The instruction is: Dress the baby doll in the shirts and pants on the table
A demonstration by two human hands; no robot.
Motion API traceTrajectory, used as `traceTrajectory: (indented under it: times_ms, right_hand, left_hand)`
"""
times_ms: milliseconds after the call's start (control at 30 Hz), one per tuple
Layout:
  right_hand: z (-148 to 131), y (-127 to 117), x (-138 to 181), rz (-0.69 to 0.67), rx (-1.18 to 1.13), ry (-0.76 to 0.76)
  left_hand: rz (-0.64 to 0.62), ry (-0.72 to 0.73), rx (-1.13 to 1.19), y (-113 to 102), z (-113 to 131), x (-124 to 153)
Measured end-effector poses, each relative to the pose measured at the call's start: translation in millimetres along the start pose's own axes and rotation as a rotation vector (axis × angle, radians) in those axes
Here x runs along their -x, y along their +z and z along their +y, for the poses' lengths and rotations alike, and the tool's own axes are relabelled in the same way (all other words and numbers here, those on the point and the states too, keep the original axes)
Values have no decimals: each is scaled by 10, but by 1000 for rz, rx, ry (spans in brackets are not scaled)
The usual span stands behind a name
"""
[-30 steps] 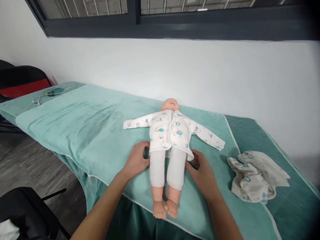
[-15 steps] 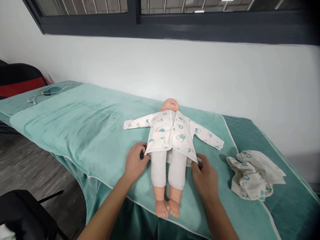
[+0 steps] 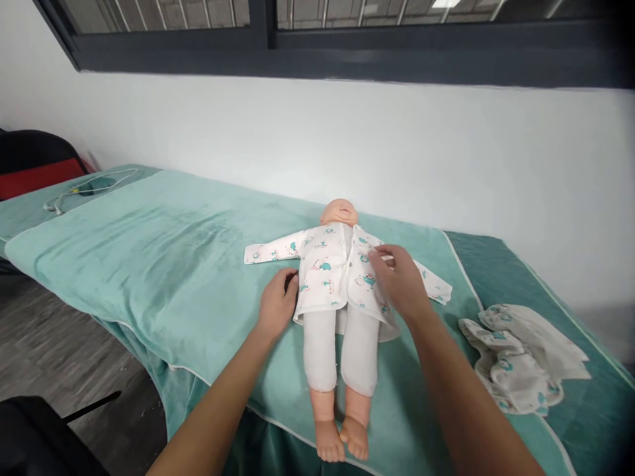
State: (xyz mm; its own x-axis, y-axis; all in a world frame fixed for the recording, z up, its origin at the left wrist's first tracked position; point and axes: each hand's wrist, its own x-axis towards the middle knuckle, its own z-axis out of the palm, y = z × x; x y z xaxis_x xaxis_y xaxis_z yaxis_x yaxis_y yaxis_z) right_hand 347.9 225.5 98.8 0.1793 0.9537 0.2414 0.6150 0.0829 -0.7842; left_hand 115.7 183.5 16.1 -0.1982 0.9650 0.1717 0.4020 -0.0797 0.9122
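Note:
A baby doll [image 3: 339, 212] lies on its back with bare feet toward me. It has white, cloth-like legs and wears a white baby shirt [image 3: 325, 264] with green and pink prints; the sleeves spread sideways and the front edges meet at the middle. My left hand [image 3: 278, 303] is at the shirt's left side, fingers curled and thumb and forefinger closed at its edge. On the other side, my right hand [image 3: 401, 281] has thumb and forefinger together on the shirt below the armpit, covering part of the right sleeve. Its other fingers are partly hidden.
A crumpled printed baby garment [image 3: 526, 360] lies at the right. Green cloth covers [image 3: 198, 251] drape the bed, which stands against a white wall under a window. A white cable [image 3: 94, 188] lies far left. A black chair [image 3: 40, 439] stands at lower left.
My right hand has let go of the shirt's right hem corner and moved up to its side. My left hand has shifted slightly up from the left hem corner along the shirt's edge.

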Motion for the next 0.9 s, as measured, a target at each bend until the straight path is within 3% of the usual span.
traceTrajectory:
  times_ms: [133, 300, 633, 900]
  right_hand:
    - [-241, 250, -505, -143, 333, 69]
    - [-284, 369, -741, -189, 387, 87]
    - [-254, 363, -767, -167, -118, -109]
    - [-124, 425, -452, -182, -60, -313]
  left_hand:
    - [-31, 22, -182, 98, 61, -299]
    - [9, -1, -309, 172, 62, -523]
    - [81, 9, -241, 290, 14, -756]
    - [68, 8, -195, 267, 1, -746]
